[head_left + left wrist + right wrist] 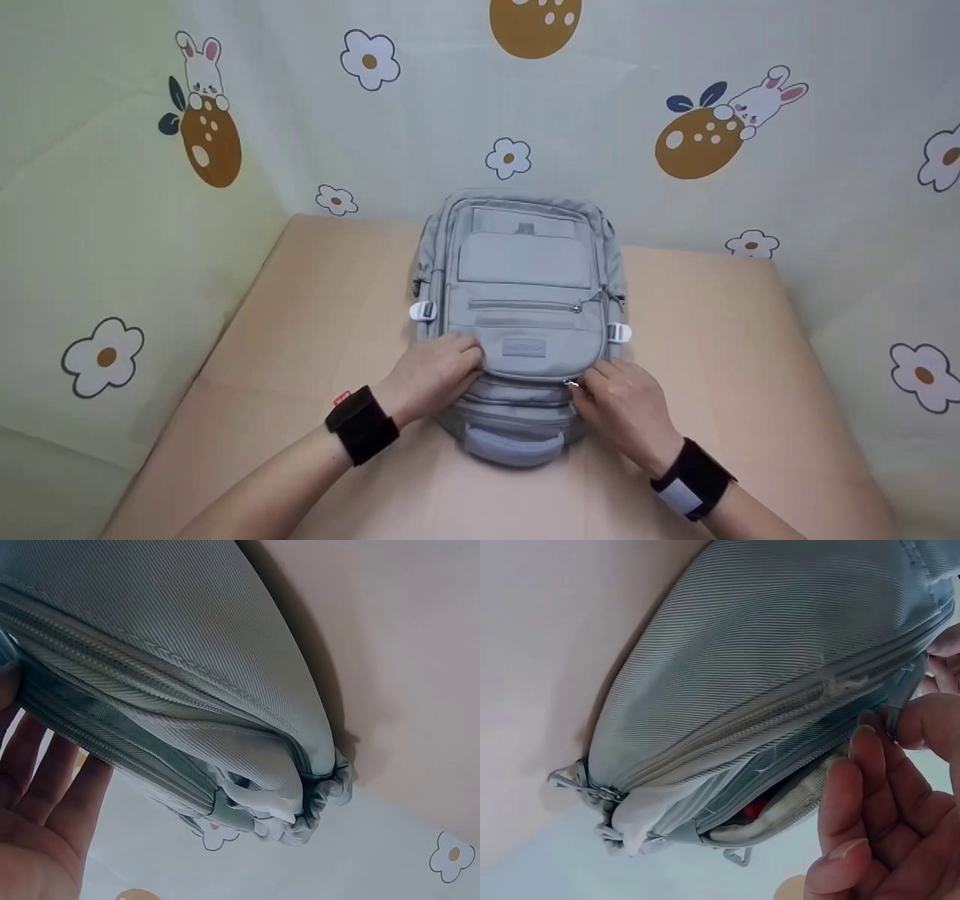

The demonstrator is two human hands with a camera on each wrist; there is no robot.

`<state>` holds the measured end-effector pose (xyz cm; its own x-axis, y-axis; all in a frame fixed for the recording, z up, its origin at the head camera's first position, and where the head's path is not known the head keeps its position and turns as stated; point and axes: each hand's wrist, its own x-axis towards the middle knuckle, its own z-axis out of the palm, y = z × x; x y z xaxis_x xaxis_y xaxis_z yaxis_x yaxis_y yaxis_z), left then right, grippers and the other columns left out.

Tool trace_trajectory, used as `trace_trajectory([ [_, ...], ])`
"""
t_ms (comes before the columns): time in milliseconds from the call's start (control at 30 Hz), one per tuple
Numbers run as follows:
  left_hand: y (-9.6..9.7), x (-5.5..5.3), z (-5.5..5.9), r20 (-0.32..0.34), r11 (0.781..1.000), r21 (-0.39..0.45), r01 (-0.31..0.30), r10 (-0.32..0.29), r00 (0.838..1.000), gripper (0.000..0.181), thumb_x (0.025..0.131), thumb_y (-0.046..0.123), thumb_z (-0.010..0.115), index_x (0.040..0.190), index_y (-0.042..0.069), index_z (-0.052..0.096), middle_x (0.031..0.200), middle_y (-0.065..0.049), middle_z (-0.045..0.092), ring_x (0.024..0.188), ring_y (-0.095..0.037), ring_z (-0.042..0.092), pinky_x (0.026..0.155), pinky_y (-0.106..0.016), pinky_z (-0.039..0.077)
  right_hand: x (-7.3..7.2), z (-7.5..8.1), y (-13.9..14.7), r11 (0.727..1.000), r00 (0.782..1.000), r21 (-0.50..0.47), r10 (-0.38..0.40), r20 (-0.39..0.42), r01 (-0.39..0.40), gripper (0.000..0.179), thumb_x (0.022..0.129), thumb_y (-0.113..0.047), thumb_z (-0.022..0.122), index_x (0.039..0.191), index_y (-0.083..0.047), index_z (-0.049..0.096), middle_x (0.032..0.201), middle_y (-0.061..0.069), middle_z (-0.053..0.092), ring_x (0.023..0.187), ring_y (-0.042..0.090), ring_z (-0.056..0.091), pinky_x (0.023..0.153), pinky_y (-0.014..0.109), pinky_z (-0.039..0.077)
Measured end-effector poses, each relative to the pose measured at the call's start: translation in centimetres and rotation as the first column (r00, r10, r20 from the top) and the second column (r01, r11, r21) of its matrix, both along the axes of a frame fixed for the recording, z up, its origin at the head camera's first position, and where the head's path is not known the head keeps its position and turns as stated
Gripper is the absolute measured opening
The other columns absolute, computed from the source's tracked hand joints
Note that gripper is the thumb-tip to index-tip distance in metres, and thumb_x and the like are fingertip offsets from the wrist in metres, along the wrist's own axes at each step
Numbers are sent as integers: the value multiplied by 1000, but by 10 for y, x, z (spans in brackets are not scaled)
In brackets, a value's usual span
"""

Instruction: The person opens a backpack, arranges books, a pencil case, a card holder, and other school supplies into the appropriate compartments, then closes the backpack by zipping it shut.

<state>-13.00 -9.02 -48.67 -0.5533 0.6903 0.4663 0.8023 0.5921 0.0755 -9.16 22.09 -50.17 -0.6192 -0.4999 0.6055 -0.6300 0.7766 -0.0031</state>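
A grey backpack (525, 259) lies front side up on the table, its carry handle (514, 445) toward me. My right hand (626, 401) pinches a zipper pull (894, 718) between thumb and index finger at the right of the front compartment. The zipper there is parted, and something red (756, 807) shows inside the gap. On the left side my left hand (439, 371) holds the edge of the same compartment, with its fingers (75, 795) under the edge and the thumb on the other side. Beside that hand the zipper track (97, 750) also stands parted.
A beige table (337, 300) carries the backpack. Behind and to the left hangs a pale cloth (435, 112) printed with rabbits and flowers. White strap buckles (619, 333) stick out at the backpack's sides. Black bands (363, 424) wrap both wrists.
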Motion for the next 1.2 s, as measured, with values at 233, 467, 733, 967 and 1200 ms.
trace_trajectory([
  [233, 9, 2, 6, 19, 999, -35, 8, -7, 1000, 7, 91, 17, 74, 93, 15, 67, 98, 2, 67, 89, -18, 63, 76, -33, 54, -1, 0, 0, 1000, 1000, -8, 11, -4, -11, 21, 79, -14, 80, 76, -15, 60, 71, -6, 55, 60, 14, 48, 52, 29, 38],
  [467, 39, 5, 13, -23, 995, -10, 103, -103, 994, 10, 92, 16, 73, 102, 14, 72, 107, 1, 68, 99, -17, 64, 87, -30, 53, -1, 1, 1, 1000, 1000, 6, 3, 12, -3, 18, 80, -14, 80, 79, -15, 62, 74, -5, 57, 62, 14, 50, 53, 29, 40],
  [733, 74, 8, 7, -100, 990, -72, 123, -130, 986, 12, 98, 17, 65, 105, 10, 73, 112, -2, 66, 106, -18, 62, 95, -28, 51, -1, 1, 1, 1000, 1000, -10, 11, -4, -11, 16, 78, -12, 80, 81, -13, 65, 76, -3, 59, 64, 14, 52, 53, 29, 42],
  [967, 85, 10, 6, -85, 977, -212, 16, -35, 996, 8, 97, 13, 65, 104, 12, 69, 109, 0, 65, 98, -16, 60, 81, -25, 54, 0, 0, 1, 998, 999, -39, 42, -7, -42, 16, 77, -12, 82, 82, -14, 66, 78, -5, 61, 65, 12, 52, 54, 28, 44],
  [1200, 90, 9, 9, -46, 964, -266, -8, -5, 999, 18, 88, 2, 69, 104, 11, 71, 106, -1, 65, 93, -16, 59, 73, -26, 54, -1, 0, 2, 998, 998, -31, 49, 30, -48, 16, 79, -14, 83, 85, -14, 68, 81, -4, 64, 69, 12, 56, 58, 28, 47],
])
